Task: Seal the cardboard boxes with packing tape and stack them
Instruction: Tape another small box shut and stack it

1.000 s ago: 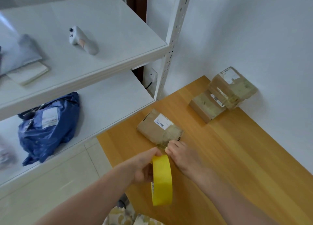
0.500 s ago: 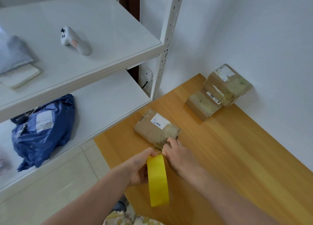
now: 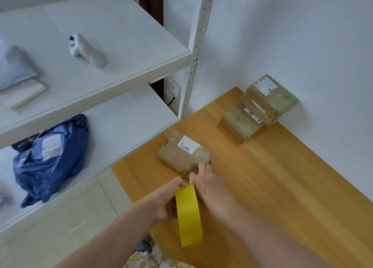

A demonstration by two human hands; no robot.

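Note:
A flat cardboard box [image 3: 179, 152] with a white label lies near the left edge of the wooden table [image 3: 282, 187]. My left hand [image 3: 163, 203] grips a yellow roll of packing tape [image 3: 188, 215] just in front of the box. My right hand [image 3: 210, 185] is beside the roll, with its fingers on the box's near edge where the tape end meets it. At the back of the table, against the wall, a taped box [image 3: 269, 99] sits tilted on top of another box [image 3: 239, 124].
A white shelving unit [image 3: 113, 51] stands to the left, its post [image 3: 191, 66] close to the table corner. On it are a white controller [image 3: 86, 50], a blue mailer bag [image 3: 48, 156] and a grey bag [image 3: 14, 66]. A white wall runs behind the table.
Both hands and the tape roll have stayed at the near edge of the box, with only small shifts. The camera view has drifted slightly. The boxes have not moved.

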